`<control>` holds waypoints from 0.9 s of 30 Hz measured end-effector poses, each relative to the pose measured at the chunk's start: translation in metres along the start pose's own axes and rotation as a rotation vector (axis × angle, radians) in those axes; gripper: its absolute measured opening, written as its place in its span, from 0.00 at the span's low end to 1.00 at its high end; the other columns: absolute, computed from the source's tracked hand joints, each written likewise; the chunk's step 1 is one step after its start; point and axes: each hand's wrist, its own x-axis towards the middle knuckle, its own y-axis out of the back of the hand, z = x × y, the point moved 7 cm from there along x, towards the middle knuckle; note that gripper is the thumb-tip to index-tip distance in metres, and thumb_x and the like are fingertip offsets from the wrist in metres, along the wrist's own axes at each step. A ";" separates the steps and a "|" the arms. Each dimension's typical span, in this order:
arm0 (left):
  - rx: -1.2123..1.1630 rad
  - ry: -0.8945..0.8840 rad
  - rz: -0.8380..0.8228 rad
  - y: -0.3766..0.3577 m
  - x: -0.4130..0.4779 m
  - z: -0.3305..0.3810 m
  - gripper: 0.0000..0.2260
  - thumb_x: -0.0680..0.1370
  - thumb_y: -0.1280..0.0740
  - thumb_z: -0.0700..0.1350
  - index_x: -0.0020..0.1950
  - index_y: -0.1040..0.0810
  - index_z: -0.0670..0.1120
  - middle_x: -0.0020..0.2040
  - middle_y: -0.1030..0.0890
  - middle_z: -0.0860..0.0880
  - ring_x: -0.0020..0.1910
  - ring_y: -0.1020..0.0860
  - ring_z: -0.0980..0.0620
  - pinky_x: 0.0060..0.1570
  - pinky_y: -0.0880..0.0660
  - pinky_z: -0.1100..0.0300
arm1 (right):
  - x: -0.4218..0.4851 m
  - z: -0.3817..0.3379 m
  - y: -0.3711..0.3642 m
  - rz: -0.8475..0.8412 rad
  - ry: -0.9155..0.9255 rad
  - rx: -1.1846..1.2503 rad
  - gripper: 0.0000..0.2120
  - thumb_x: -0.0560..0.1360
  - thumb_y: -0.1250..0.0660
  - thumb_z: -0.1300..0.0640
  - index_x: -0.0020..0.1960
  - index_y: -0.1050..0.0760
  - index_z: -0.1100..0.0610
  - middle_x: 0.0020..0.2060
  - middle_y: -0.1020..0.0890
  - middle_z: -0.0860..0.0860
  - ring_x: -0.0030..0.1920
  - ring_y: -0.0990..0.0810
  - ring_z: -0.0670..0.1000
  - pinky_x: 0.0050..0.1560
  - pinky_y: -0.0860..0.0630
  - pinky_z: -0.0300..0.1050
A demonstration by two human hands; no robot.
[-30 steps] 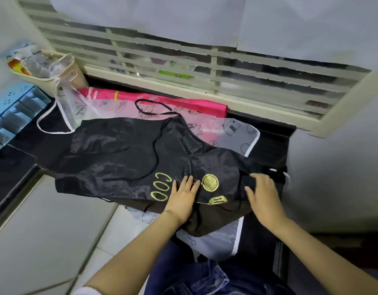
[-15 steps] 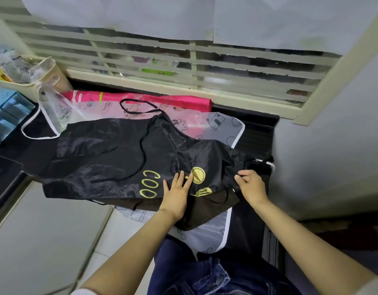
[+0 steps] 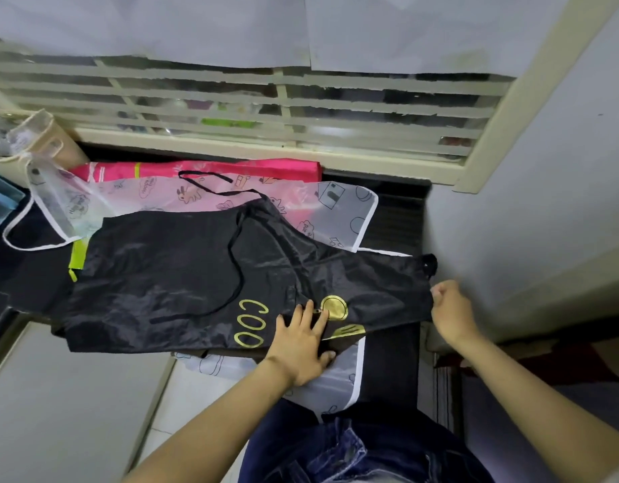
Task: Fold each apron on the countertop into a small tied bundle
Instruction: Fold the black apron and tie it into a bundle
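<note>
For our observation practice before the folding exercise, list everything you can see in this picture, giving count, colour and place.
black apron: 1, black with gold print, spread on top of the other aprons
translucent apron: 1, clear with white trim, under the black apron
pink apron: 1, pink, at the back by the window
countertop: 1, dark, under the aprons
beige container: 1, beige, far left
left hand: 1, fingers flat on the black apron
right hand: 1, pinches the black apron's right edge

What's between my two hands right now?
Head view: only black apron cloth runs between left hand and right hand, its gold round emblem nearest the left.
</note>
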 end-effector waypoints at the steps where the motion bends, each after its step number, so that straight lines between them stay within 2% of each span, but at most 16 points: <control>1: -0.021 -0.028 0.009 0.006 0.000 0.001 0.30 0.80 0.48 0.61 0.78 0.51 0.50 0.77 0.48 0.43 0.75 0.48 0.43 0.70 0.44 0.43 | 0.000 0.005 0.001 -0.014 -0.012 -0.042 0.05 0.80 0.47 0.65 0.48 0.33 0.60 0.42 0.26 0.56 0.48 0.24 0.60 0.43 0.30 0.48; 4: -0.200 -0.073 0.119 0.034 0.004 -0.005 0.22 0.80 0.47 0.59 0.71 0.35 0.51 0.67 0.31 0.48 0.66 0.33 0.47 0.63 0.35 0.52 | -0.001 -0.004 0.010 0.034 0.073 -0.231 0.06 0.78 0.42 0.65 0.53 0.29 0.61 0.51 0.27 0.59 0.53 0.26 0.61 0.50 0.29 0.53; 7: -0.306 -0.104 0.346 0.073 0.019 -0.019 0.15 0.81 0.42 0.47 0.66 0.29 0.46 0.59 0.29 0.46 0.59 0.29 0.45 0.59 0.31 0.52 | 0.002 -0.040 0.016 0.109 0.278 -0.274 0.11 0.76 0.39 0.67 0.58 0.28 0.64 0.55 0.27 0.59 0.57 0.29 0.59 0.56 0.31 0.52; 9: -0.261 -0.113 0.461 0.096 0.035 -0.027 0.15 0.79 0.40 0.41 0.65 0.28 0.44 0.58 0.28 0.44 0.56 0.29 0.43 0.57 0.31 0.51 | 0.005 -0.065 0.008 0.045 0.404 -0.256 0.11 0.77 0.40 0.66 0.59 0.27 0.63 0.56 0.26 0.57 0.58 0.28 0.57 0.59 0.32 0.48; 11: -0.213 -0.141 0.491 0.116 0.052 -0.030 0.16 0.78 0.39 0.38 0.67 0.29 0.43 0.61 0.27 0.43 0.58 0.29 0.42 0.59 0.32 0.51 | 0.009 -0.086 -0.007 -0.069 0.501 -0.272 0.12 0.79 0.41 0.63 0.62 0.29 0.61 0.58 0.26 0.55 0.60 0.28 0.54 0.60 0.34 0.43; 14: -0.180 -0.168 0.427 0.131 0.080 -0.036 0.19 0.78 0.40 0.38 0.70 0.33 0.42 0.65 0.28 0.42 0.64 0.32 0.42 0.67 0.39 0.55 | 0.020 -0.102 -0.033 -0.243 0.497 -0.327 0.15 0.80 0.41 0.59 0.66 0.32 0.59 0.62 0.28 0.55 0.64 0.30 0.54 0.64 0.34 0.44; 16: -0.076 -0.123 0.315 0.131 0.095 -0.043 0.20 0.79 0.40 0.43 0.71 0.35 0.43 0.66 0.29 0.42 0.67 0.33 0.43 0.69 0.44 0.56 | 0.029 -0.103 -0.047 -0.355 0.416 -0.412 0.19 0.80 0.41 0.57 0.69 0.36 0.60 0.65 0.31 0.56 0.67 0.32 0.55 0.66 0.35 0.47; 18: -0.012 -0.082 0.197 0.131 0.105 -0.049 0.17 0.80 0.42 0.47 0.69 0.32 0.44 0.66 0.27 0.42 0.66 0.32 0.43 0.67 0.41 0.53 | 0.036 -0.104 -0.055 -0.422 0.373 -0.501 0.21 0.81 0.41 0.55 0.71 0.38 0.60 0.66 0.32 0.57 0.68 0.34 0.57 0.68 0.36 0.49; 21: 0.023 -0.112 0.102 0.137 0.115 -0.051 0.13 0.81 0.44 0.47 0.59 0.24 0.44 0.61 0.24 0.43 0.62 0.29 0.43 0.60 0.37 0.53 | 0.044 -0.110 -0.059 -0.453 0.373 -0.557 0.21 0.81 0.43 0.51 0.70 0.36 0.60 0.66 0.31 0.57 0.67 0.34 0.58 0.66 0.36 0.50; 23: 0.011 -0.170 0.068 0.140 0.118 -0.048 0.12 0.81 0.44 0.48 0.57 0.24 0.45 0.60 0.25 0.44 0.62 0.30 0.44 0.58 0.39 0.54 | 0.048 -0.114 -0.057 -0.446 0.364 -0.591 0.19 0.82 0.45 0.49 0.66 0.31 0.60 0.64 0.29 0.57 0.65 0.33 0.58 0.65 0.36 0.52; 27: 0.045 -0.270 0.180 0.155 0.121 -0.044 0.11 0.83 0.47 0.48 0.56 0.27 0.47 0.55 0.27 0.47 0.60 0.33 0.46 0.54 0.42 0.55 | 0.050 -0.118 -0.048 -0.376 0.430 -0.619 0.14 0.83 0.48 0.53 0.59 0.29 0.60 0.58 0.27 0.56 0.61 0.30 0.57 0.58 0.35 0.49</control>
